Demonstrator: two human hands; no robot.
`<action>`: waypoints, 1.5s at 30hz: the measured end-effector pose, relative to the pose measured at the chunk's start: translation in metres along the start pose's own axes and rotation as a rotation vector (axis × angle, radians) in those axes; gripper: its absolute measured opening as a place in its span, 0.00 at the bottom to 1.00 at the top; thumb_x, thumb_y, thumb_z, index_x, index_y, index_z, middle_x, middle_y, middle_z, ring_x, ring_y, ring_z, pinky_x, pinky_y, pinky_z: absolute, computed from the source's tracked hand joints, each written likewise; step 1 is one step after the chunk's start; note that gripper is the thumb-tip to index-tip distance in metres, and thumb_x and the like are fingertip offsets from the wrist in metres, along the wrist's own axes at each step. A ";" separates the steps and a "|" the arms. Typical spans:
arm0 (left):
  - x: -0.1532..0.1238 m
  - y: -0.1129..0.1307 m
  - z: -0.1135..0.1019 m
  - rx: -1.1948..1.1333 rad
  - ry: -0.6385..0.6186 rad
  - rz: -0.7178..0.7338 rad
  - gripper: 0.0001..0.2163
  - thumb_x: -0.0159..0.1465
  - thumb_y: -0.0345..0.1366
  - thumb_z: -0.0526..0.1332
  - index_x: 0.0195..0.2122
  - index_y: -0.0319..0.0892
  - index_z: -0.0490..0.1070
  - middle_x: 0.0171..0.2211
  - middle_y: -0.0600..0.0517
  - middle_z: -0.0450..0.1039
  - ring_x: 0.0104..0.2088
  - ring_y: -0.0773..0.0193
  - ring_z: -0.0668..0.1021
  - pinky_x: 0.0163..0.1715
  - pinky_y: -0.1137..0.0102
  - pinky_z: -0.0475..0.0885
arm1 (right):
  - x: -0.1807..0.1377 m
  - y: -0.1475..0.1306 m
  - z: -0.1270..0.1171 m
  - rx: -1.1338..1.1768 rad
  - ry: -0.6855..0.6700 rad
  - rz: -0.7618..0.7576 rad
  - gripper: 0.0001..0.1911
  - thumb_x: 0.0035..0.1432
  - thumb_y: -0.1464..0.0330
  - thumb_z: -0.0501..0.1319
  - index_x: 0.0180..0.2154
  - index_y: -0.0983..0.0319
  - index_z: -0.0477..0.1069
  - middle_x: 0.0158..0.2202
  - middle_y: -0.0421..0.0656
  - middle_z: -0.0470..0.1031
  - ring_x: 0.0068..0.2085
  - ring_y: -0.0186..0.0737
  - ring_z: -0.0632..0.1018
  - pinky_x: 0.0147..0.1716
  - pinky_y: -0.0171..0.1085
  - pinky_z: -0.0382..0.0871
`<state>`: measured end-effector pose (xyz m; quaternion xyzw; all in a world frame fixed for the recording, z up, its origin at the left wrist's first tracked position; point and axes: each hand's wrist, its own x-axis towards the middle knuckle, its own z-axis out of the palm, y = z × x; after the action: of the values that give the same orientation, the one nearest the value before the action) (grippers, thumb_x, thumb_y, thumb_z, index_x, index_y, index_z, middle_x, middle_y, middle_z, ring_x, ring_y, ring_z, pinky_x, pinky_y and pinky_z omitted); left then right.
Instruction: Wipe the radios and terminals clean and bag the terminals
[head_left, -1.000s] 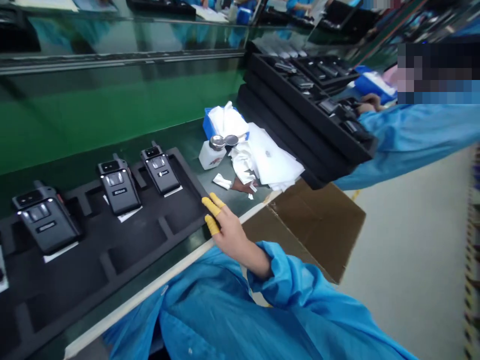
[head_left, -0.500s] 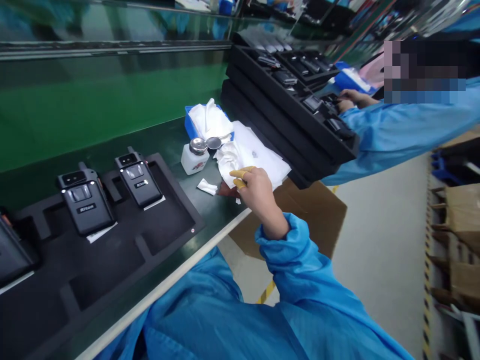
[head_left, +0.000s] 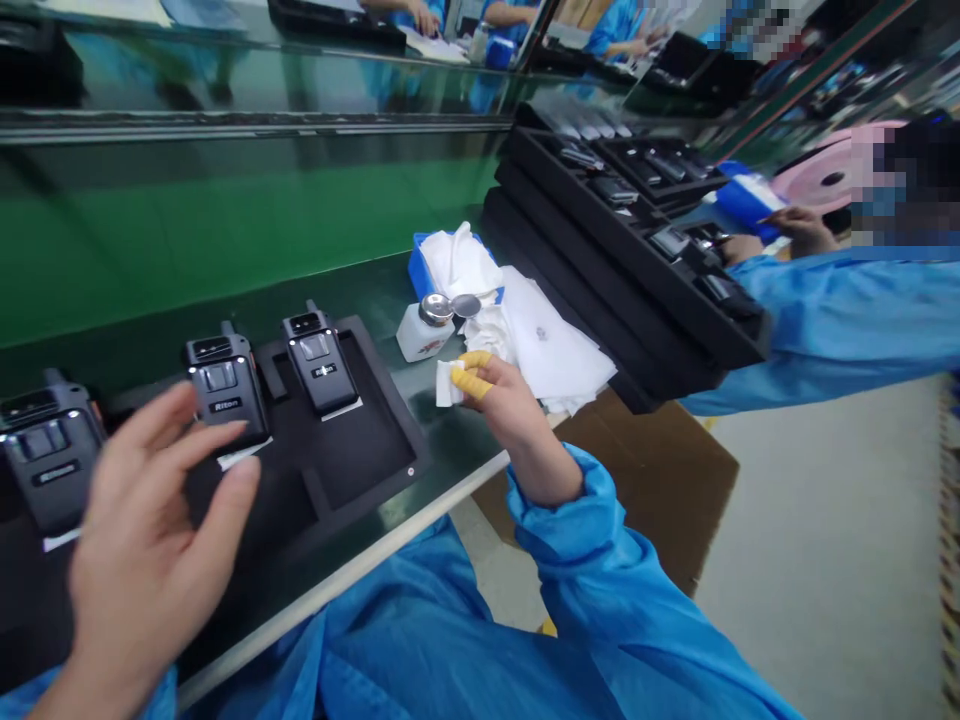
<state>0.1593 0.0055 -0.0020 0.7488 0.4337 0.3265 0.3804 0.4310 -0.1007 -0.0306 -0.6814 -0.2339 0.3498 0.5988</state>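
Note:
My right hand [head_left: 499, 392], with yellow finger cots on thumb and forefinger, pinches a small folded white wipe [head_left: 448, 384] above the bench. My left hand [head_left: 161, 500] is open, fingers apart, over the black foam tray [head_left: 360, 490]. Just beyond its fingertips lies a dark walkie-talkie [head_left: 229, 392] marked "Riton". A second walkie-talkie [head_left: 322, 365] is to its right, and a third walkie-talkie [head_left: 52, 465] at the left is partly behind my hand. White slips stick out under them. Near my right hand stands a white pump bottle [head_left: 424, 335] with its metal lid flipped up.
A blue box [head_left: 421, 262] of white cloths and a stack of white sheets [head_left: 559, 345] sit behind my right hand. Stacked black trays [head_left: 600, 260] with devices stand at the right. A co-worker's blue sleeve [head_left: 847, 320] reaches over them. A cardboard box [head_left: 645, 480] is below the bench edge.
My right hand has picked up the small white wipe from the bench. My left hand has come into view over the tray. The view has swung left, showing more of the walkie-talkies.

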 end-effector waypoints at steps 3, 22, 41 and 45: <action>0.000 0.011 0.020 -0.163 -0.164 -0.012 0.10 0.58 0.40 0.63 0.41 0.51 0.74 0.53 0.52 0.70 0.55 0.54 0.72 0.57 0.58 0.66 | -0.012 -0.013 0.019 0.283 -0.113 0.127 0.25 0.31 0.62 0.75 0.35 0.58 0.71 0.22 0.31 0.70 0.25 0.28 0.70 0.27 0.31 0.63; 0.008 0.004 0.054 -0.816 -0.366 -0.555 0.15 0.46 0.40 0.72 0.29 0.41 0.69 0.25 0.57 0.72 0.28 0.70 0.75 0.30 0.73 0.71 | -0.037 -0.007 0.087 0.335 -0.317 0.295 0.19 0.29 0.62 0.76 0.28 0.59 0.75 0.27 0.35 0.76 0.28 0.28 0.72 0.28 0.29 0.66; 0.011 0.009 0.047 -0.736 -0.271 -0.634 0.18 0.49 0.41 0.69 0.37 0.41 0.67 0.30 0.54 0.74 0.31 0.62 0.79 0.35 0.62 0.77 | -0.026 -0.007 0.014 -0.695 0.138 -0.632 0.10 0.56 0.66 0.59 0.40 0.56 0.76 0.33 0.44 0.75 0.37 0.42 0.74 0.39 0.46 0.70; 0.011 0.009 0.047 -0.678 -0.268 -0.637 0.18 0.48 0.42 0.70 0.37 0.42 0.68 0.31 0.54 0.75 0.30 0.63 0.79 0.34 0.65 0.77 | -0.025 0.006 -0.021 -1.032 -0.169 -0.524 0.09 0.56 0.67 0.59 0.35 0.57 0.79 0.33 0.47 0.77 0.38 0.45 0.76 0.40 0.46 0.71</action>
<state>0.2061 -0.0010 -0.0165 0.4479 0.4578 0.2172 0.7366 0.4308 -0.1338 -0.0304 -0.7742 -0.5815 0.0840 0.2353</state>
